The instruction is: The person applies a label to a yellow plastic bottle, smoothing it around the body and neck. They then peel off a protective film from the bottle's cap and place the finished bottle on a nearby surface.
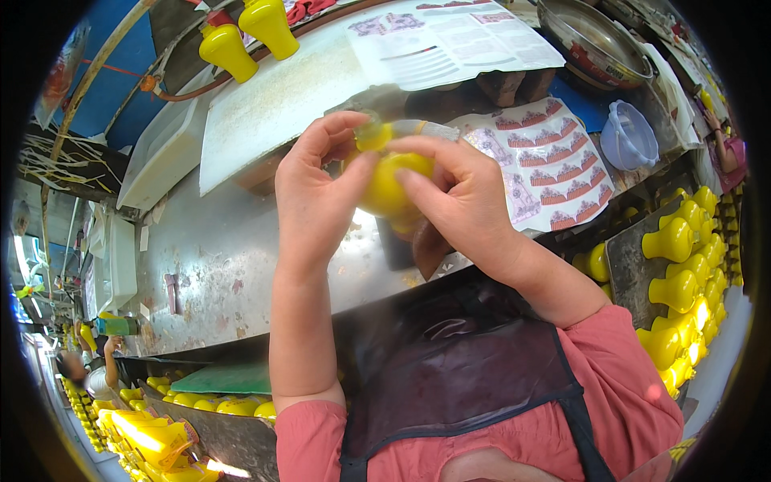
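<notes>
While both hands meet above the steel worktable (217,265), they share one small yellow plastic bottle (389,189), held clear of the surface in front of the person's chest. The left hand (313,193) is wrapped about the bottle's left side, thumb pressed on the rounded body, fingers curled to the neck. The right hand (462,201) closes on it from the right, thumb across the body, index finger stretched over the top, where a pale strip, possibly a label (418,128), lies by the neck. Both grips are closed firmly on the bottle; its lower part is hidden behind the palms.

Just beyond the hands lies a sheet of red-and-white stickers (554,161), flat on the table. A white cutting board (273,104) sits further back, with two yellow bottles (241,40) at its far edge. A printed paper sheet (450,40) lies beside a metal pan (590,44). A translucent plastic cup (628,136) stands right of the stickers. Rows of yellow bottles (683,265) fill the tray at the right, well apart from the hands. More yellow bottles (152,434) lie in a bin at lower left.
</notes>
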### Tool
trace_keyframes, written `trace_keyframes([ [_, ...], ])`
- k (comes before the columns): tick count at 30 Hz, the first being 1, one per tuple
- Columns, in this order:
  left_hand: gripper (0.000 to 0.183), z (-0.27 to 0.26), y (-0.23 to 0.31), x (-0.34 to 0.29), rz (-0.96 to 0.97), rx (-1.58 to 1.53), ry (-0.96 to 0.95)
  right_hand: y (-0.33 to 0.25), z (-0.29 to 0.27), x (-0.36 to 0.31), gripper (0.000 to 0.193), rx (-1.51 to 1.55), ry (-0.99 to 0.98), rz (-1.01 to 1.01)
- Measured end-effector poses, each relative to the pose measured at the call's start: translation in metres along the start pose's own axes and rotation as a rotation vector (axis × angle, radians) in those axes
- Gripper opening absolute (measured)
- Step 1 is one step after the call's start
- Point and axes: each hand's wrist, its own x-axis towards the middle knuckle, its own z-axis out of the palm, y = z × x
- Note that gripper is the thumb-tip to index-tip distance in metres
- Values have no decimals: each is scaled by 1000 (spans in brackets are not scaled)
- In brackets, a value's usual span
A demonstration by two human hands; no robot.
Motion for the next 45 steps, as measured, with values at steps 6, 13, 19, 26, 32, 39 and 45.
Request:
trace_keyframes([
  [6, 37, 1, 3, 0, -10, 9, -3, -5, 0, -6, 32, -140, 4, -54],
  [13, 38, -1, 6, 0, -2, 46, -34, -3, -3, 8, 21, -68, 17, -32],
  [19, 37, -1, 7, 2, -16, 52, -32, -4, -3, 27, 16, -96, -19, -19],
  [26, 32, 4, 7, 3, -6, 2, 19, -7, -2, 29, 14, -144, -18, -58],
  [32, 31, 5, 6, 3, 1, 34, 27, -8, -2, 28, 13, -191, -20, -65],
  [39, 36, 1, 8, 2, -4, 59, -22, 3, -9, 32, 15, -145, -27, -44],
  [45, 31, 3, 9, 4, 59, 135, 21, 25, -17, 33, 26, -32, -158, -23],
])
